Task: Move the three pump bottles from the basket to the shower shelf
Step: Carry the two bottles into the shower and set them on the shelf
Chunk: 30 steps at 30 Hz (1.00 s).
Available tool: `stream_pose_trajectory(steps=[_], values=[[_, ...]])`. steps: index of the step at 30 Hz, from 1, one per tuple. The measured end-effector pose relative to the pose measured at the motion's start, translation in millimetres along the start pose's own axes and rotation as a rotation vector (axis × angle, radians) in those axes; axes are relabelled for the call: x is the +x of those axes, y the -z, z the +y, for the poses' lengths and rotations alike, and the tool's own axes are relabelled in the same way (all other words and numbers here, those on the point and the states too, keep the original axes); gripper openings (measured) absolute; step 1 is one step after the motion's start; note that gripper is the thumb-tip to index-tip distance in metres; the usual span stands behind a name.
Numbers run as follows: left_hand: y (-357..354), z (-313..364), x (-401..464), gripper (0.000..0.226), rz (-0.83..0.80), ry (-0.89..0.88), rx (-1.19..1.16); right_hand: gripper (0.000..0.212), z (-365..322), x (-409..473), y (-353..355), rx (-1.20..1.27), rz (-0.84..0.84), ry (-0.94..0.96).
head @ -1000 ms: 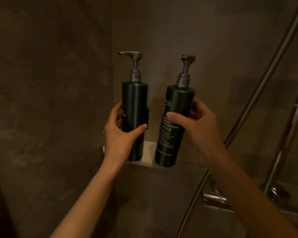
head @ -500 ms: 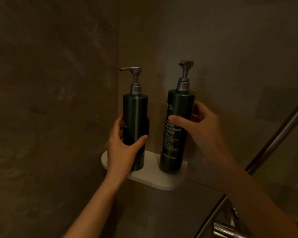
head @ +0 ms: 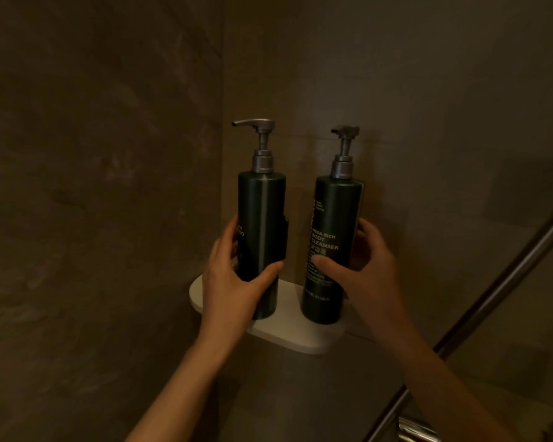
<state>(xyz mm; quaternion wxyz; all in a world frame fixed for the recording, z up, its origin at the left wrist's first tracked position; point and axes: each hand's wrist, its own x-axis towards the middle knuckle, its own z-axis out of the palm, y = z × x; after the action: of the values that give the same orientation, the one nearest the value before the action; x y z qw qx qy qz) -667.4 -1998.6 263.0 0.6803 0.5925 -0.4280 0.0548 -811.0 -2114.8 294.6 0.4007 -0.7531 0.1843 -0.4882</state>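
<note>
Two dark green pump bottles with grey pump heads stand upright on a small white corner shelf [head: 288, 336] in the shower. My left hand [head: 233, 282] is wrapped around the lower half of the left bottle [head: 262, 224], whose spout points left. My right hand [head: 364, 269] grips the right bottle [head: 332, 218], labelled "body cleanser", with the thumb across its front. Both bottle bases rest on the shelf. No third bottle and no basket are in view.
Dark brown tiled walls [head: 93, 186] meet in a corner just behind the shelf. A slanted metal shower rail [head: 492, 298] runs along the right, with a chrome fitting [head: 419, 429] at the bottom right.
Both bottles have come down from above the shelf and now stand on it. My hands stay wrapped around them, and my view has shifted so the shelf sits lower right of centre.
</note>
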Motion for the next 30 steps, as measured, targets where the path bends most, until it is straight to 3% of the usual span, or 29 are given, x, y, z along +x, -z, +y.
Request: stream_pose_trajectory(steps=[13,24,27,30], values=[[13.8,-8.6,13.2,0.084,0.094,0.037,0.13,0.067,5.5,6.1,-26.1,-0.078,-0.035,-0.014],[23.4,1.6,15.5,0.082,0.049,0.069,0.199,0.069,2.7,10.2,-40.8,-0.113,-0.02,-0.013],[29.5,10.7,-3.1,0.078,0.027,0.079,0.271,0.065,-1.1,-3.8,-33.4,-0.104,-0.028,-0.005],[37.3,14.8,-35.5,0.069,0.011,0.012,0.513,0.054,-1.5,-31.7,-23.1,-0.254,0.003,0.103]])
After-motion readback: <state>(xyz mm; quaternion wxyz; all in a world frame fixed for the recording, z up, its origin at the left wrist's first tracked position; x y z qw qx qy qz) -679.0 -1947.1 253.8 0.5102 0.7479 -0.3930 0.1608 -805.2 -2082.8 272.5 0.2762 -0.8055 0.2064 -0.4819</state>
